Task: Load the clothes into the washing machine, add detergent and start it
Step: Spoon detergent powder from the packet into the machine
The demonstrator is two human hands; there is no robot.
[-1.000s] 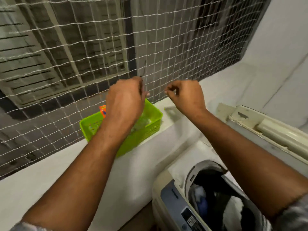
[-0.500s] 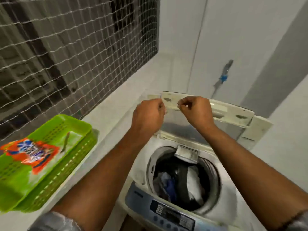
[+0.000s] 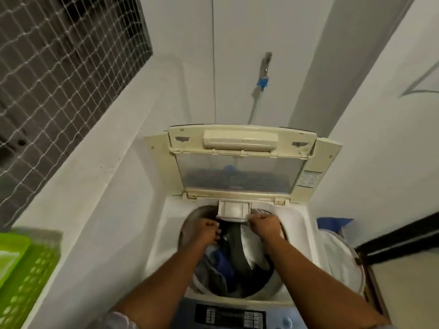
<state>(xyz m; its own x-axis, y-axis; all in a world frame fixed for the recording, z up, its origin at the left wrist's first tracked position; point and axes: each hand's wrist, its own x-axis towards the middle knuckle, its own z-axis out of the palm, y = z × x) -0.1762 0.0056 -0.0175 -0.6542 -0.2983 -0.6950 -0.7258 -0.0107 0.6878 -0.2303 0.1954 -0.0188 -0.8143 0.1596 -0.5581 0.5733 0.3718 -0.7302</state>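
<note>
A top-loading washing machine [image 3: 164, 233] stands below me with its lid [image 3: 240, 172] raised against the wall. Dark, blue and white clothes [image 3: 228, 262] fill the drum. A small white detergent drawer [image 3: 234, 211] juts out at the drum's back rim. My left hand [image 3: 206, 231] is curled into a fist over the drum, just left of the drawer. To the drawer's right, my right hand [image 3: 263, 225] is likewise closed. Whatever either fist may hold is hidden. The control panel [image 3: 229, 317] lies at the near edge between my forearms.
A green plastic basket [image 3: 21, 269] sits on the white ledge at the left, below a netted window [image 3: 59, 67]. A tap with a blue hose fitting [image 3: 262, 80] is on the back wall. A white bin [image 3: 337, 257] stands right of the machine.
My view swung from the netted ledge and green basket to the machine. Both hands came down from near the lid's top edge to the drum's back rim, beside the drawer.
</note>
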